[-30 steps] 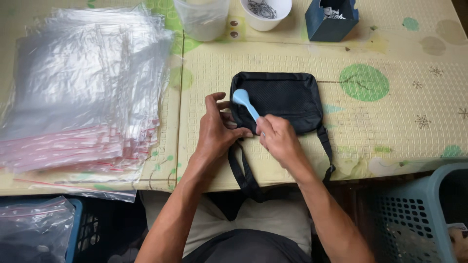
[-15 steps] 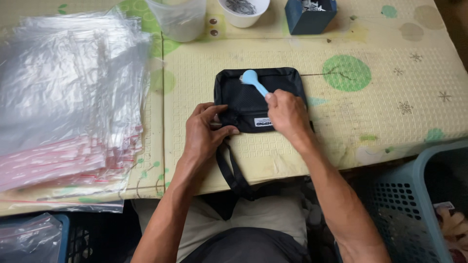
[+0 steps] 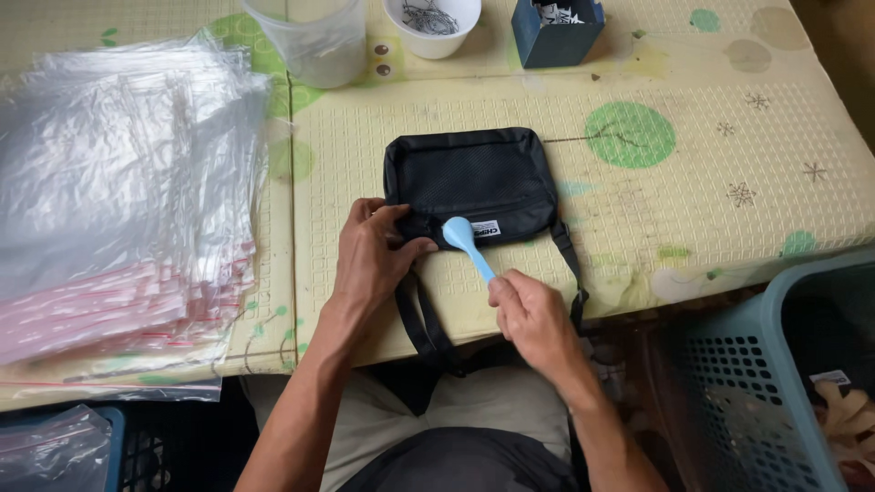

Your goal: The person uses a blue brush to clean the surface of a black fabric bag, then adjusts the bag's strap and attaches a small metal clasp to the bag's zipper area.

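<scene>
A small black pouch bag (image 3: 474,178) with a black strap (image 3: 421,323) lies flat on a yellow patterned mat (image 3: 638,210). My left hand (image 3: 372,260) presses on the bag's near left corner. My right hand (image 3: 529,314) holds a light blue plastic spoon (image 3: 465,241) by the handle. The spoon's bowl rests against the bag's near edge, beside a small white label. The strap hangs over the table's near edge toward my lap.
A thick stack of clear plastic bags (image 3: 118,200) lies to the left. At the far edge stand a clear plastic cup (image 3: 314,41), a white bowl of metal bits (image 3: 430,23) and a dark blue box (image 3: 556,32). A blue-grey basket (image 3: 784,374) sits at lower right.
My right hand has drawn back toward me with the spoon, from over the bag's top to its near edge. My left hand stays on the bag's near left corner.
</scene>
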